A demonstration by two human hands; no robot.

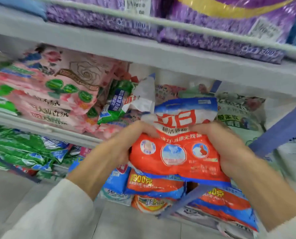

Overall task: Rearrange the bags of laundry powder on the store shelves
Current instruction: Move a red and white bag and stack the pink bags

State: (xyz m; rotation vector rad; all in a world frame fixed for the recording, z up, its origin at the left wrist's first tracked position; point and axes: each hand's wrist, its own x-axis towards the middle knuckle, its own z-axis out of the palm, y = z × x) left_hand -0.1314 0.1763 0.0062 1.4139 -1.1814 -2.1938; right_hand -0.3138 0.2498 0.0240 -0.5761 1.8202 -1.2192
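The orange and blue bag [178, 157] is held upright at both sides, crumpled near its white top, in front of the middle shelf [40, 126]. More orange bags [154, 185] lie stacked beneath it; pink rose-printed bags [57, 100] are piled on that shelf at left, purple bags [100, 21] above.

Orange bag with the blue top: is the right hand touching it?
Touching. The head view shows the right hand gripping the orange bag at its right edge, fingers curled onto its front.
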